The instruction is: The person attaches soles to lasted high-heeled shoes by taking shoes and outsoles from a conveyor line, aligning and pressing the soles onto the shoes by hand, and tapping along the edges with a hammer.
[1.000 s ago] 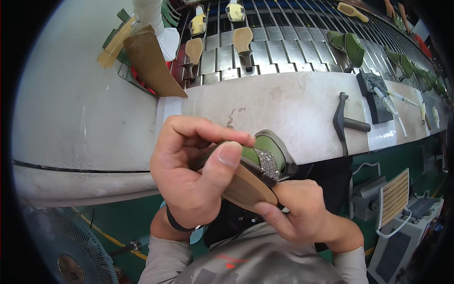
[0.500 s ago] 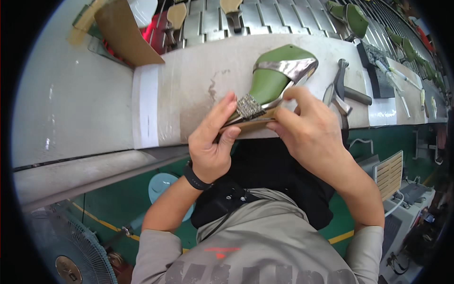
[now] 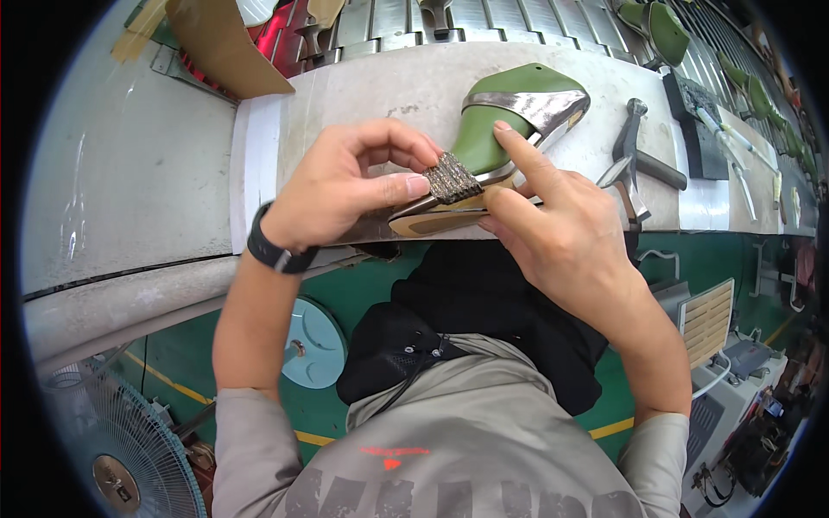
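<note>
On its side at the bench's near edge lies a green shoe last with a shiny metallic strap round its heel end. A glittery dark band crosses the toe part, above a tan sole. My left hand pinches the glittery band's left edge between thumb and fingers. My right hand grips the shoe at its sole edge, index finger laid along the green last and thumb near the band. Its other fingertips are partly hidden under the shoe.
A hammer and metal pincers lie right of the shoe, beside a dark block and brush-like tools. A slatted metal conveyor carries more lasts behind. Cardboard stands at left. A fan stands below.
My left hand has moved from round the toe up and left to pinch the glittery band, uncovering the sole's tip. My right index finger has straightened onto the last.
</note>
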Motion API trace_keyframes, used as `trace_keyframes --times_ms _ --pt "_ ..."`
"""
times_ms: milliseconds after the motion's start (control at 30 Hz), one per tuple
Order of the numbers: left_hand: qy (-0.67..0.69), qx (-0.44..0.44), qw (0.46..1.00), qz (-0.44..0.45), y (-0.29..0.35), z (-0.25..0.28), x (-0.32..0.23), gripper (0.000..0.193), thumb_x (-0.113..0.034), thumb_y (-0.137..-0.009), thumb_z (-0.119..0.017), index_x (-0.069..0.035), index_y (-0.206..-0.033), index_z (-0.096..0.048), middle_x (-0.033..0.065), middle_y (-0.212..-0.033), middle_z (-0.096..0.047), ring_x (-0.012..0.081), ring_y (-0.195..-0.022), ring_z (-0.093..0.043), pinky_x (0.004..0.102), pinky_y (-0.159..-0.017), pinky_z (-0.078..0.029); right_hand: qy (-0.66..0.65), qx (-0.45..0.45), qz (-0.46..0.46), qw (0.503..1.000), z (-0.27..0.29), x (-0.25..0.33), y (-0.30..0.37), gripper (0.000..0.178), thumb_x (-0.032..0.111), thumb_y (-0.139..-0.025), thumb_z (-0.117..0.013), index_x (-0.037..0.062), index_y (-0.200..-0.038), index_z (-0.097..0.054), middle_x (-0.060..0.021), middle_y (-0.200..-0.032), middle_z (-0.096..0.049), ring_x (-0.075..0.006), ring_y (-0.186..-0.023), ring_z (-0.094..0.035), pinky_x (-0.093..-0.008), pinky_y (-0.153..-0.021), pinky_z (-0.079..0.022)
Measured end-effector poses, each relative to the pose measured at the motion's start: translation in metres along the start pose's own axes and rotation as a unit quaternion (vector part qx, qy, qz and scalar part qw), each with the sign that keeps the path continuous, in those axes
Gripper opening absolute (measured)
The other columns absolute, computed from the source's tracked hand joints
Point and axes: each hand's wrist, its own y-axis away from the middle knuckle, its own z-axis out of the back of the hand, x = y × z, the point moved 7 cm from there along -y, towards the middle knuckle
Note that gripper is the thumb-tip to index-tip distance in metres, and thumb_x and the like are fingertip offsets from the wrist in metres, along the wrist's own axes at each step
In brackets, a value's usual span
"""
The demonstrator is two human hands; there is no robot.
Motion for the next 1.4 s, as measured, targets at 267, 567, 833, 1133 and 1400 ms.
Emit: trace_keyframes --times_ms 267,567,833,1133,1400 --pt "-0.108 0.177 0.977 0.052 -0.032 -0.007 -0.010 0.027 -0.009 -0.083 -0.088 -0.007 -0.098 -0.066 0.0040 -0.120 -0.059 0.0138 -0.114 -0.057 0.0286 -0.091 -0.056 0.002 0.011 -0.006 1.000 -0.002 -0.003 0.002 0.019 0.013 -0.077 -0.080 0.0077 -0.089 -0.066 -0.0274 -0.138 -0.066 -0.0268 -0.077 -0.072 -0.0388 -0.073 -0.058" --pt "-0.195 0.218 0.955 0.049 -0.038 -0.011 -0.021 0.029 -0.010 -0.082 -0.089 -0.006 -0.094 -0.063 0.0025 -0.117 -0.057 0.0106 -0.110 -0.056 0.0244 -0.086 -0.059 0.001 0.008 -0.005 1.000 -0.003 -0.001 0.000 0.018 0.013 -0.076 -0.079 0.0068 -0.087 -0.065 -0.0283 -0.137 -0.067 -0.0270 -0.077 -0.072 -0.0390 -0.074 -0.059" --pt "-0.261 0.228 0.938 0.018 -0.038 -0.021 -0.031 0.023 -0.004 -0.081 -0.081 -0.004 -0.092 -0.061 0.0029 -0.112 -0.057 0.0094 -0.100 -0.059 0.0235 -0.075 -0.063 -0.008 -0.009 0.000 1.000 -0.004 -0.002 -0.001 0.014 0.011 -0.076 -0.071 0.0070 -0.086 -0.062 -0.0320 -0.135 -0.066 -0.0258 -0.071 -0.069 -0.0390 -0.072 -0.058" --pt "-0.349 0.142 0.925 -0.047 -0.022 -0.019 -0.036 0.016 -0.003 -0.084 -0.076 -0.002 -0.094 -0.064 0.0058 -0.112 -0.063 0.0117 -0.101 -0.063 0.0271 -0.075 -0.064 -0.025 -0.011 -0.003 1.000 0.000 0.003 -0.007 0.022 0.016 -0.080 -0.082 0.0063 -0.086 -0.063 -0.0305 -0.130 -0.069 -0.0279 -0.072 -0.072 -0.0390 -0.071 -0.058" --pt "-0.145 -0.052 0.980 -0.129 0.041 -0.021 0.001 0.025 -0.010 -0.099 -0.075 0.000 -0.122 -0.076 0.0247 -0.139 -0.068 0.0264 -0.125 -0.068 0.0364 -0.102 -0.056 -0.033 -0.006 -0.036 0.999 0.001 0.000 -0.005 0.026 0.013 -0.077 -0.089 0.0052 -0.093 -0.070 -0.0230 -0.136 -0.069 -0.0317 -0.076 -0.073 -0.0402 -0.069 -0.058"
